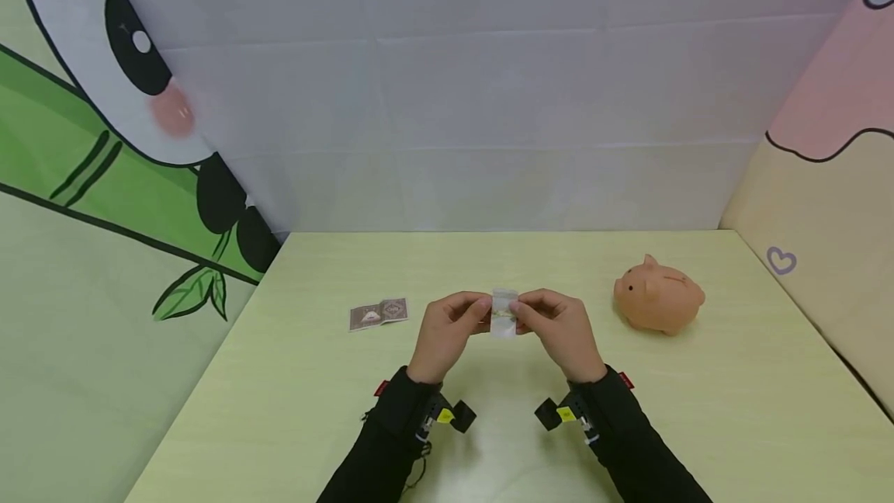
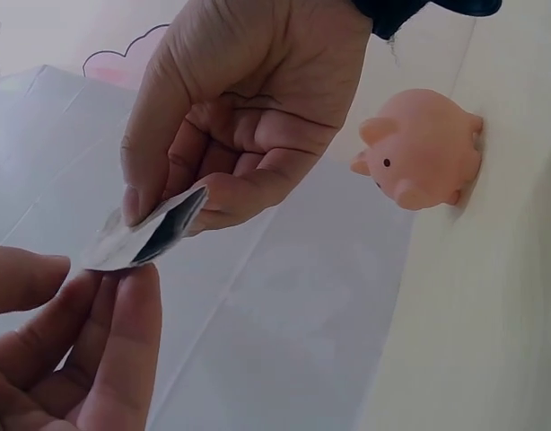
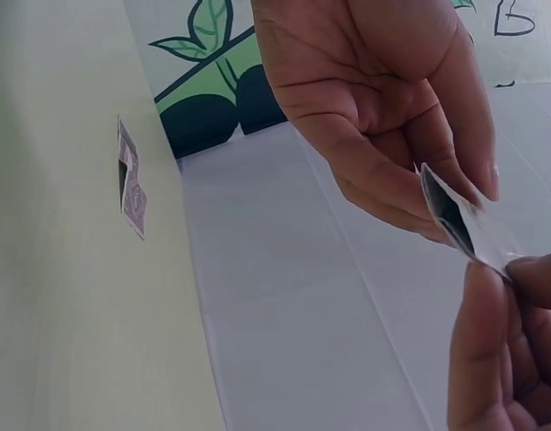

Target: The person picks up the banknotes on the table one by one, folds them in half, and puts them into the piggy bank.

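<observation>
Both hands meet over the table in the head view around a small white packet (image 1: 504, 313). My left hand (image 1: 447, 334) pinches its left edge between thumb and fingers. At the opposite edge my right hand (image 1: 564, 332) pinches it the same way. Seen from below in the left wrist view, the packet (image 2: 150, 235) is flat and tapered, with a dark gap along one end. The right wrist view shows that gap on the packet (image 3: 464, 224) too. Whether it holds anything cannot be told. A creased brown-and-white printed slip (image 1: 378, 314) lies left of my left hand.
A pink piggy bank (image 1: 658, 296) with a slot in its back stands on the table (image 1: 279, 425), right of my right hand. Behind the table rises a pale cloth backdrop (image 1: 489, 99), with printed panels at both sides.
</observation>
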Available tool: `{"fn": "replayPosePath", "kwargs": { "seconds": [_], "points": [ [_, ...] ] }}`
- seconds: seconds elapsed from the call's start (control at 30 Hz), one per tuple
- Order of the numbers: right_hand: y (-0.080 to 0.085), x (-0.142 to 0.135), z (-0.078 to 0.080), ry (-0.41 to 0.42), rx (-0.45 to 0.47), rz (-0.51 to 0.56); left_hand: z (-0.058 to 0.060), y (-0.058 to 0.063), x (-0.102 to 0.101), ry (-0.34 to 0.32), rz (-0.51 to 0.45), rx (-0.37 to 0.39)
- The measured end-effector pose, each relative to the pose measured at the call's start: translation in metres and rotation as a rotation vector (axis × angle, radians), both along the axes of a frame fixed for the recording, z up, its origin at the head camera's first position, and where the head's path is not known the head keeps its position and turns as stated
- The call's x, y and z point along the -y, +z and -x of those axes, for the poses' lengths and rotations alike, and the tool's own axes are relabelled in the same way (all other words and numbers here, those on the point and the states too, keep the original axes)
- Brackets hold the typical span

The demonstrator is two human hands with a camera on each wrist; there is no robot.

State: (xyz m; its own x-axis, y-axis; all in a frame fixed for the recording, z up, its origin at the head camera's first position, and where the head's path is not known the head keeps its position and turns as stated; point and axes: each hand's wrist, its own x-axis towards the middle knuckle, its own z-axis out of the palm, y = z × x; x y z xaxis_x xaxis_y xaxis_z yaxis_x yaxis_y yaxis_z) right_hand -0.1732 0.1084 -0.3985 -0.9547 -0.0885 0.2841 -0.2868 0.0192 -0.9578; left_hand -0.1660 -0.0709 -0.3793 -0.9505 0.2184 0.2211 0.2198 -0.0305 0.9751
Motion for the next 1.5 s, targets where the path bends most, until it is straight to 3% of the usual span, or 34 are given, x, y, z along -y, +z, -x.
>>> {"fn": "replayPosePath", "kwargs": {
  "seconds": [0.13, 0.33, 0.57, 0.97, 1.5],
  "points": [
    [0.001, 0.000, 0.000, -0.007, 0.021, 0.016, 0.006, -0.013, 0.004, -0.020, -0.013, 0.023],
    [0.002, 0.000, -0.001, -0.002, 0.032, 0.029, 0.006, -0.019, 0.007, -0.065, -0.017, 0.019],
    [0.001, 0.000, -0.002, -0.001, 0.024, 0.035, 0.004, -0.021, 0.008, -0.110, -0.073, 0.034],
    [0.000, 0.000, -0.002, -0.010, 0.008, 0.029, 0.000, -0.018, 0.004, -0.059, -0.045, 0.007],
    [0.002, 0.001, -0.002, -0.030, -0.004, 0.010, 0.000, -0.015, 0.001, -0.076, -0.052, 0.003]
  ]
}}
